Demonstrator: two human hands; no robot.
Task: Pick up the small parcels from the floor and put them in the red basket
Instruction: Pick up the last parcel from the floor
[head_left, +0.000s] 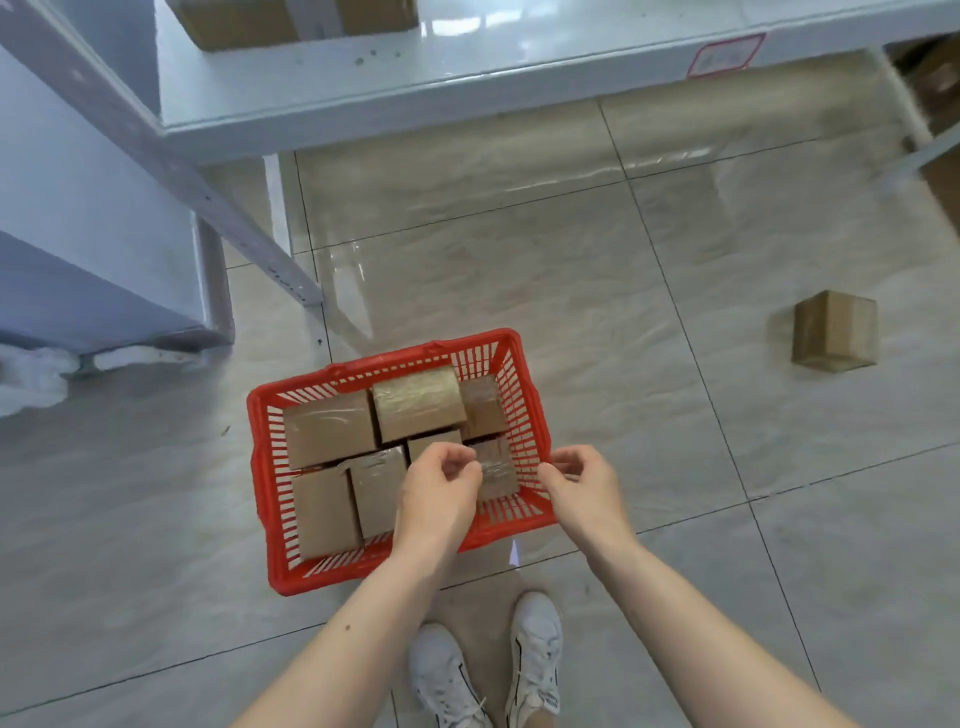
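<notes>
The red basket (260, 467) stands on the tiled floor just in front of my feet. Several small brown taped parcels (330, 428) lie packed inside it. My left hand (436, 493) hovers over the basket's right half with fingers loosely curled and nothing in them. At the basket's right rim my right hand (582, 488) is held the same way, empty. One more small brown parcel (835, 331) sits alone on the floor at the far right, well away from both hands.
A pale metal shelf unit (415, 104) spans the top, its slanted post (208, 202) reaching the floor left of the basket. Cardboard boxes (239, 21) rest on the shelf. My white shoes (488, 670) stand below the basket.
</notes>
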